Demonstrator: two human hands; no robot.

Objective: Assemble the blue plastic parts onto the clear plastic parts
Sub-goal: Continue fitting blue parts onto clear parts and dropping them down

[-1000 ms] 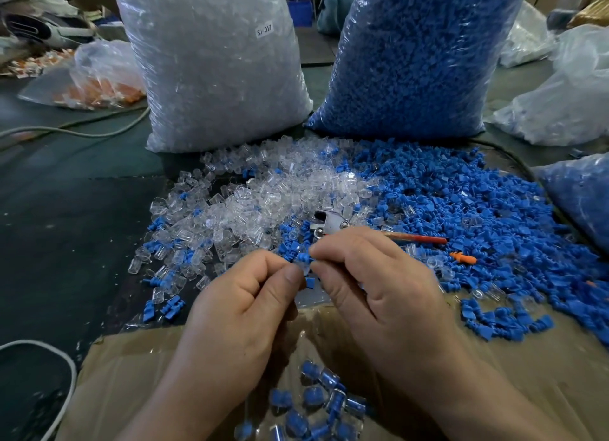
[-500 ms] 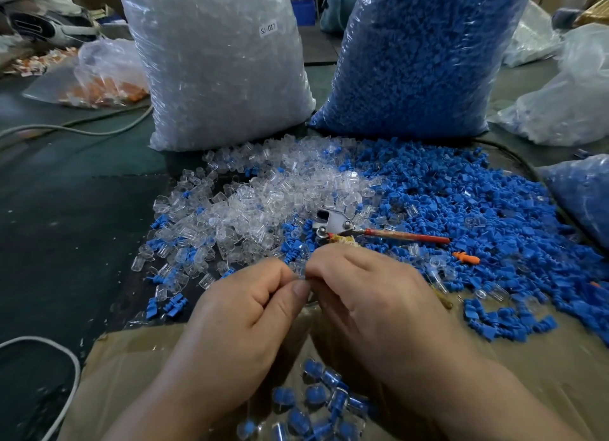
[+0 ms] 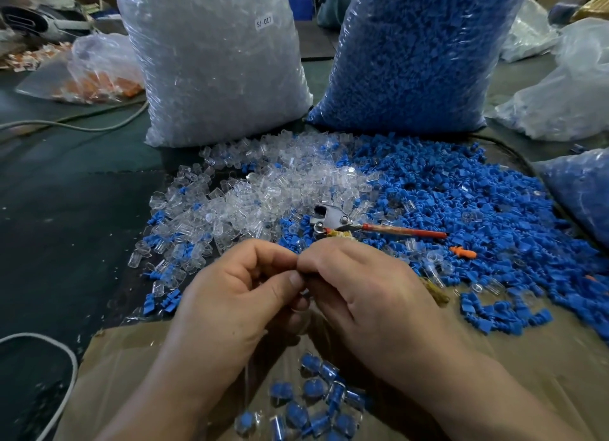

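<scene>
Dark worktop (image 3: 66, 210), two big sacks (image 3: 214, 61) behind | loose clear parts (image 3: 263, 190) heaped beside blue parts (image 3: 461, 197), just beyond the hands | left hand (image 3: 237, 302) and right hand (image 3: 369, 292) curled, fingertips meeting; any piece pinched is hidden | risk: a small part could slip or seat crooked, dropping into the mixed heaps
</scene>
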